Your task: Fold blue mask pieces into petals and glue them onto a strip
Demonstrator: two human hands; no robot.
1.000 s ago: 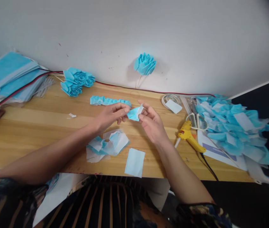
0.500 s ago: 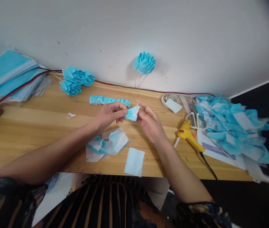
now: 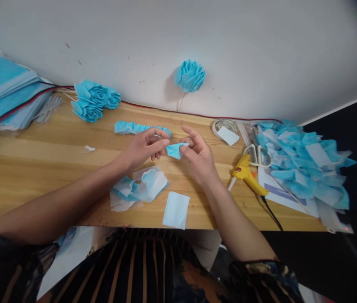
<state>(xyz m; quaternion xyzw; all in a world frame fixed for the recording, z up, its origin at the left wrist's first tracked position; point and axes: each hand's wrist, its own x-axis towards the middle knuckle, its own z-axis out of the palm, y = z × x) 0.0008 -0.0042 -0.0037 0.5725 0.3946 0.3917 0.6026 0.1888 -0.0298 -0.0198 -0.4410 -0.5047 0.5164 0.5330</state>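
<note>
Over the middle of the table, a small folded piece of blue mask fabric [image 3: 174, 150] is held between my hands. My right hand [image 3: 199, 155] pinches its right end with the thumb laid over it, the index finger raised. At the left corner of the piece, my left hand [image 3: 145, 147] has thumb and fingertips closed; the grip is partly hidden. Just behind the left hand lies a row of folded blue pieces [image 3: 128, 127]. Loose blue and white fabric scraps [image 3: 153, 185] lie in front, beside a flat pale-blue rectangle [image 3: 176, 209] near the table edge.
A yellow glue gun [image 3: 247, 176], white-handled scissors [image 3: 258, 156] and a heap of blue cut fabric [image 3: 307, 168] lie at the right. Blue fabric flowers [image 3: 94, 100] and stacked face masks [image 3: 4, 92] are back left. Another flower [image 3: 190, 76] leans on the wall.
My right thumb has moved onto the folded piece, and its pale upper flap has turned down. The right index finger now sticks up. The whole view has shifted slightly.
</note>
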